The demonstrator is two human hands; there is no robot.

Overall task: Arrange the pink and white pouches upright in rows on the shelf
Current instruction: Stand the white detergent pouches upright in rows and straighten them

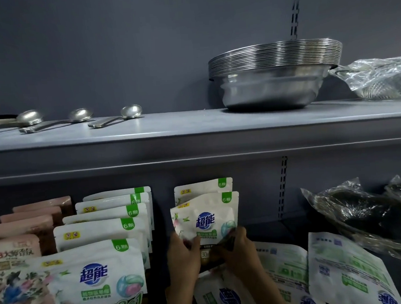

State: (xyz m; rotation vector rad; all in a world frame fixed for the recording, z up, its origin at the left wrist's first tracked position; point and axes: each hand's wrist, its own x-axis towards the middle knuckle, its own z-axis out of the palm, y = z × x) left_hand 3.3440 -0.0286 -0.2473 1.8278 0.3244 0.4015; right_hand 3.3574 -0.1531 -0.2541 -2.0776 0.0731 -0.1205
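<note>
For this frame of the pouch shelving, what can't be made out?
Head view only:
- Bottom edge of the held white pouch: covered by the left hand and right hand.
- Pouch behind it: only its top shows.
- Contents of the plastic bags: obscured by glare and dark wrap.
- Flat pouches: cut off by the bottom edge.
- Rear pink pouches: print too dim to read.

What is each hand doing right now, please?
Left hand: grips the lower left of an upright white pouch.
Right hand: grips the same pouch's lower right.
</note>
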